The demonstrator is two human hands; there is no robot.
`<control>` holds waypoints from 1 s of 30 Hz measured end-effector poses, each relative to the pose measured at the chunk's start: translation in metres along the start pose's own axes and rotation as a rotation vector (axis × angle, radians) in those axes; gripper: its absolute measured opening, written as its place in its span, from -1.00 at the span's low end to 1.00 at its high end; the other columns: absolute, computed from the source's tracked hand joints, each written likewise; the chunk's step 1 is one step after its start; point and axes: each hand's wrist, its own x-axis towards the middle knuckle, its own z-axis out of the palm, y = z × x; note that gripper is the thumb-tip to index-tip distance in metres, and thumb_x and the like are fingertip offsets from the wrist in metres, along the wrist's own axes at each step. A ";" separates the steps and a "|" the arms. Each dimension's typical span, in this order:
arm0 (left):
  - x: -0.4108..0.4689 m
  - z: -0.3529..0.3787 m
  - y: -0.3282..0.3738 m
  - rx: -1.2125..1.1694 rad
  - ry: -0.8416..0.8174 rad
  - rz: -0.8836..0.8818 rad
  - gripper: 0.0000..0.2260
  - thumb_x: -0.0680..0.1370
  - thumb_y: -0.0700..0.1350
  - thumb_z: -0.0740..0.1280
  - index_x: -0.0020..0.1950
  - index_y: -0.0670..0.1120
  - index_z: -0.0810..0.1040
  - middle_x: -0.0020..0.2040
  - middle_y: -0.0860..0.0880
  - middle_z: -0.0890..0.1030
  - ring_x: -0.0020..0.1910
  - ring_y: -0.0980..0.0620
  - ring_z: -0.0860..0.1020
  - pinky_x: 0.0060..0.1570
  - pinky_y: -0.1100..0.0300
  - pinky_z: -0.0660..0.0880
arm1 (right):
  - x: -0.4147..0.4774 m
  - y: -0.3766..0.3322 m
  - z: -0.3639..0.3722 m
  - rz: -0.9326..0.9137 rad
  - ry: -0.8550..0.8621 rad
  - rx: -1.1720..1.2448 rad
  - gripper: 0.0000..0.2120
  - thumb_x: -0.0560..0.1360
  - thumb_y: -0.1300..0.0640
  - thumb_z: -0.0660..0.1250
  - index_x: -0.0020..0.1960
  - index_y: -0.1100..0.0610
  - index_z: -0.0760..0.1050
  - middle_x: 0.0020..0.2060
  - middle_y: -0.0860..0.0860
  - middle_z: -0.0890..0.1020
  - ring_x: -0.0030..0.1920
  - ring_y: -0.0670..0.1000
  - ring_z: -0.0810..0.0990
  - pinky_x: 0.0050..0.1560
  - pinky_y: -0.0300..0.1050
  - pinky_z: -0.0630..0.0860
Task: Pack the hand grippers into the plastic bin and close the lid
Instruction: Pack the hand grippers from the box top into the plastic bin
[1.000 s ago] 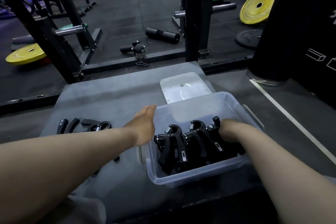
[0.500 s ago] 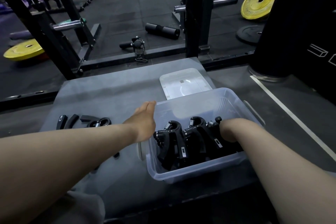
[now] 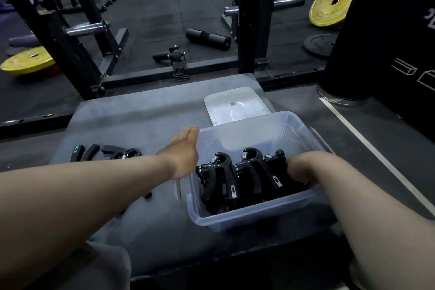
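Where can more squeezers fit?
The box is bare between the black grippers and its far wall. So is the mat between the lid and the loose grippers. The near half of the box is crowded with grippers and the right hand.

Bin: the plastic bin (image 3: pixel 259 218) stood on the right part of the worktop (image 3: pixel 141 115), near its front edge.
Lid: the lid (image 3: pixel 235 106) lay flat just behind the bin.
Inside: hand grippers (image 3: pixel 221 183) stood side by side in the bin.
Left side: loose grippers (image 3: pixel 113 152) lay well left of the bin.
Left hand: the left hand (image 3: pixel 183 153) was outside the bin's left wall.
Right hand: the right hand (image 3: pixel 299 169) was inside, right of the row.
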 end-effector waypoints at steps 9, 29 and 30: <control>-0.003 -0.002 0.003 0.026 -0.016 0.003 -0.38 0.62 -0.20 0.05 0.63 0.00 -0.15 0.63 0.06 -0.18 0.60 -0.02 -0.09 0.54 0.07 -0.01 | -0.001 -0.003 0.006 -0.011 -0.006 -0.102 -0.57 0.50 0.23 0.11 0.37 0.13 0.34 0.27 0.14 0.45 0.12 0.08 0.42 0.13 -0.04 0.39; -0.020 0.011 0.019 0.303 -0.016 0.061 -0.37 0.67 0.01 -0.03 0.57 -0.19 -0.32 0.55 -0.15 -0.41 0.54 -0.08 -0.39 0.56 0.04 -0.14 | 0.000 -0.018 0.009 0.103 0.046 -0.112 -0.47 0.59 0.13 0.24 0.53 0.16 0.22 0.51 0.07 0.28 0.46 0.11 0.32 0.39 -0.06 0.28; -0.020 0.011 0.018 0.304 -0.013 0.061 -0.37 0.67 0.01 -0.03 0.57 -0.20 -0.32 0.55 -0.15 -0.41 0.54 -0.08 -0.39 0.56 0.04 -0.14 | 0.000 -0.017 0.009 0.103 0.042 -0.100 -0.43 0.58 0.13 0.25 0.55 0.16 0.17 0.52 0.08 0.24 0.46 0.12 0.31 0.39 -0.04 0.29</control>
